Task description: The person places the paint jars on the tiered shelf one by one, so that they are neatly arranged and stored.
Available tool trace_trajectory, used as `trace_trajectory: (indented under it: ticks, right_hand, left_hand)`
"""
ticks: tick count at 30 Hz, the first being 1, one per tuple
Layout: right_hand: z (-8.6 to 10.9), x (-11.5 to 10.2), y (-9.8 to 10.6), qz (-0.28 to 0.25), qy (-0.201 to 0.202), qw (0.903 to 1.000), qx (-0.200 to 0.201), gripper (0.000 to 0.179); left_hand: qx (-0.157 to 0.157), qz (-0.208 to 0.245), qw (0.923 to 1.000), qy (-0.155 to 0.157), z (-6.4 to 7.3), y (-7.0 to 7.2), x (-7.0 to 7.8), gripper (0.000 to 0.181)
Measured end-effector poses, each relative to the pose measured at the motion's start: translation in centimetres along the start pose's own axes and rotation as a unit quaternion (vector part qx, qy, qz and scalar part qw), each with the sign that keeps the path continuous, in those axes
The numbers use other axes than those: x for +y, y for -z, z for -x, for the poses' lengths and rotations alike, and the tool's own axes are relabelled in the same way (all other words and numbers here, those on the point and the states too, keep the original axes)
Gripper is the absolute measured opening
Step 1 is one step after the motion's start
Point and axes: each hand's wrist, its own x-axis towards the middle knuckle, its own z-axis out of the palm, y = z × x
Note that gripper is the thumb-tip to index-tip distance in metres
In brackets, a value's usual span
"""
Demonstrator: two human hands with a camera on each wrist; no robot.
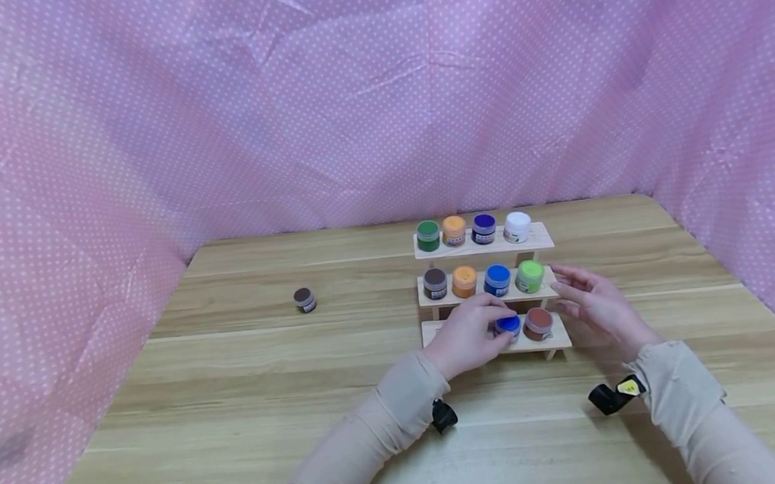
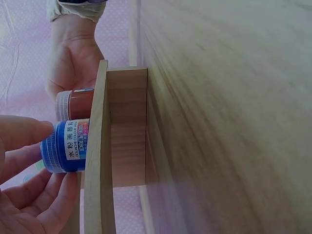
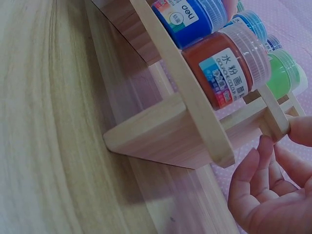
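Observation:
My left hand (image 1: pixel 472 334) pinches a blue gouache paint jar (image 2: pixel 70 146) at its lid and side, thumb on one side and fingers on the other. The jar stands on the front, lowest step of a wooden tiered rack (image 1: pixel 554 333). Beside it on that step stands a reddish-brown paint jar (image 3: pixel 222 70). At the rack's right end, my right hand (image 1: pixel 597 308) holds the end of the middle step between thumb and fingertips. The left hand covers the left part of the lowest step in the head view.
Dark brown (image 1: pixel 436 284), orange (image 1: pixel 464 282), blue (image 1: pixel 498 280) and light green jars (image 1: pixel 530 276) line the middle step. Green, orange, dark blue and white jars (image 1: pixel 517 227) fill the top one. A small dark brown jar (image 1: pixel 305 300) stands alone on the table (image 1: pixel 235 394), left of the rack.

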Motion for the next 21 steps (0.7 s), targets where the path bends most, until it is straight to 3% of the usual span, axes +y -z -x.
trace_trajectory:
  ticks: [7, 15, 21]
  right_hand:
    - [0.0, 0.05, 0.02, -0.016, -0.001, 0.9999, 0.001, 0.07]
    - [0.07, -0.02, -0.12, 0.001, -0.011, 0.9999, 0.01, 0.071]
    - [0.01, 0.04, -0.07, 0.009, -0.012, 0.9998, 0.01, 0.069]
  left_hand:
    - [-0.007, -0.014, 0.9998, 0.009, 0.02, -0.11, 0.15, 0.026]
    - [-0.009, -0.02, 0.9997, 0.011, 0.03, -0.19, 0.16, 0.028]
    - [-0.013, -0.029, 0.9995, 0.007, 0.05, -0.05, 0.0, 0.041]
